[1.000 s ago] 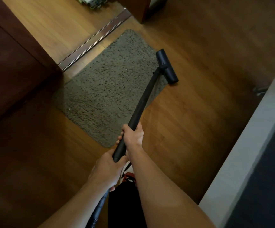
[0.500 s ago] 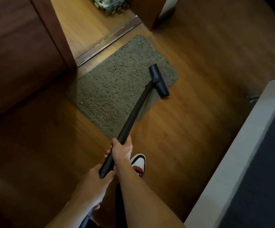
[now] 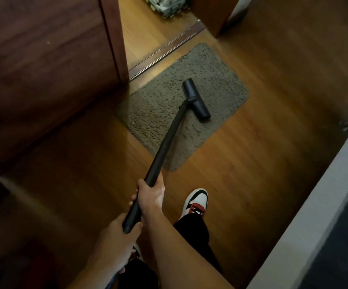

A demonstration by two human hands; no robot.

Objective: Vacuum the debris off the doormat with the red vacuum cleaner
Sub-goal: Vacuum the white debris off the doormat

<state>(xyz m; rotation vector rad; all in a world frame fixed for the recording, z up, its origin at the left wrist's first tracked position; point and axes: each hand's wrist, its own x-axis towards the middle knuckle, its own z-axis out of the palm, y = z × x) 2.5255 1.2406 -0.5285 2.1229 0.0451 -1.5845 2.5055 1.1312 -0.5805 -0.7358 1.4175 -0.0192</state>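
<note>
Both of your hands curl around the black vacuum tube (image 3: 167, 140), right hand (image 3: 151, 195) ahead and left hand (image 3: 116, 236) at its near end. Its nozzle (image 3: 196, 99) rests on the doormat (image 3: 154, 109), inside the right edge. Open floor (image 3: 273, 142) lies to the right, and a door (image 3: 43, 69) crowds the mat's left corner.

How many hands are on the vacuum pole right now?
2: the right hand grips higher up the pole; the left hand grips its lower end.
</note>
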